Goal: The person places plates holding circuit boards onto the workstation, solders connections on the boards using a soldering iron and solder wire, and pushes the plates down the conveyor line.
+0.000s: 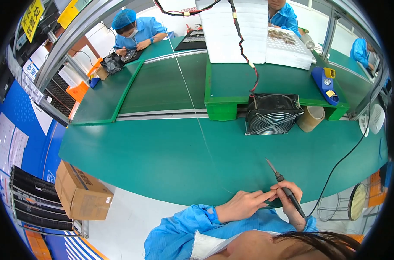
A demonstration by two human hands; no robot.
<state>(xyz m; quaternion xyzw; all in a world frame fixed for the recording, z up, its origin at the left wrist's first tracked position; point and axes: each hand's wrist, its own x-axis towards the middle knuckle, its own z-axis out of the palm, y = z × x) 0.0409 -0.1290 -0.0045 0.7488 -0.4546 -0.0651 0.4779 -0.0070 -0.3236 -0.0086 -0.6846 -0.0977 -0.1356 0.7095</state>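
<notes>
In my right hand (291, 196) is a soldering iron (288, 190), its dark handle gripped and its bare tip pointing up and left over the green table. My left hand (242, 204) lies just to the left at the table's front edge. Its fingers are pressed together and reach to the fingers of my right hand, and whatever they hold is hidden. A thin pale wire (200, 125), looking like solder wire, runs down from above to beside my left hand. Whether it passes into the fingers cannot be made out.
A black fan (272, 114) with a wire guard stands beyond my hands, beside a cardboard tube (311, 118). A blue iron stand (325, 86) and white foam trays (236, 34) sit on the raised green shelf. The iron's cord (342, 160) loops at right. Co-workers sit opposite.
</notes>
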